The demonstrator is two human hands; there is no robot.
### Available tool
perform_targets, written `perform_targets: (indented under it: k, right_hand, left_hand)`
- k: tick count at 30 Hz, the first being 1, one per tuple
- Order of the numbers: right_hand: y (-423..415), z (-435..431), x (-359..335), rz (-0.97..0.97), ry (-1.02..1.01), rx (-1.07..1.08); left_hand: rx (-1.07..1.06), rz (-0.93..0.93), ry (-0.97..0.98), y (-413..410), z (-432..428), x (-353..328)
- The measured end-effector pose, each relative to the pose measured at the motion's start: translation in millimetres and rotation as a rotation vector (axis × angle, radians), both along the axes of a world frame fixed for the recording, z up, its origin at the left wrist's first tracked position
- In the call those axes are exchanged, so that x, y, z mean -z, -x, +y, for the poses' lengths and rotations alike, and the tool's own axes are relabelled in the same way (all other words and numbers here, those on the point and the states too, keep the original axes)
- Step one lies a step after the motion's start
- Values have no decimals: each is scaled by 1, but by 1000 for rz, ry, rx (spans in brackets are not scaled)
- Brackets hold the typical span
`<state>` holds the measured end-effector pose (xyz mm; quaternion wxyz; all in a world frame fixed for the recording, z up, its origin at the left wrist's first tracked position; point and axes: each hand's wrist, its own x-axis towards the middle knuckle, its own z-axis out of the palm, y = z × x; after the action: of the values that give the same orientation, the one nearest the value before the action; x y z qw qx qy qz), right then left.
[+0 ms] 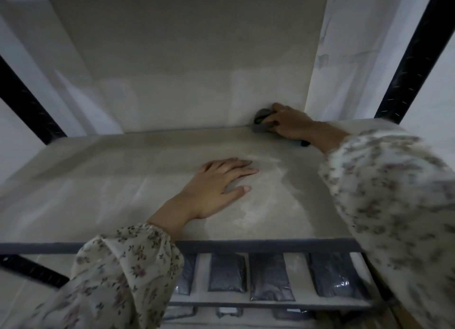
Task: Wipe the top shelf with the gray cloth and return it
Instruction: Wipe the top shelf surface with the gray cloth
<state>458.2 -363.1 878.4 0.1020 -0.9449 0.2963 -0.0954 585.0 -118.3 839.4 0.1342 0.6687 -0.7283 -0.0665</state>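
Note:
The top shelf [123,181] is a pale dusty board in a black metal rack, covered by clear plastic sheeting. My right hand [290,124] reaches to the back right corner and presses the gray cloth [261,122] against the shelf where it meets the back sheet; a green patch shows on the cloth, and most of it is hidden under my fingers. My left hand [216,186] lies flat on the middle of the shelf, fingers spread, holding nothing. Lighter streaks mark the board to the right of it.
Black rack posts stand at the left [27,102] and right [413,53]. A dark front rail [246,246] edges the shelf. On the shelf below lie several dark plastic-wrapped packs [270,277]. White plastic sheeting [344,58] hangs on both sides.

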Motion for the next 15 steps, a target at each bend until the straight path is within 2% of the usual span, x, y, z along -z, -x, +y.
perform_targets:
  k: [6, 11, 15]
  right_hand:
    - [8, 20, 11, 9, -74, -121]
    - [23, 63, 12, -43, -115, -238]
    - [40, 99, 9, -27, -149, -266]
  left_hand:
    - [6, 28, 13, 3, 4, 0]
    - [6, 83, 96, 5, 10, -7]
    - [7, 27, 96, 2, 24, -9]
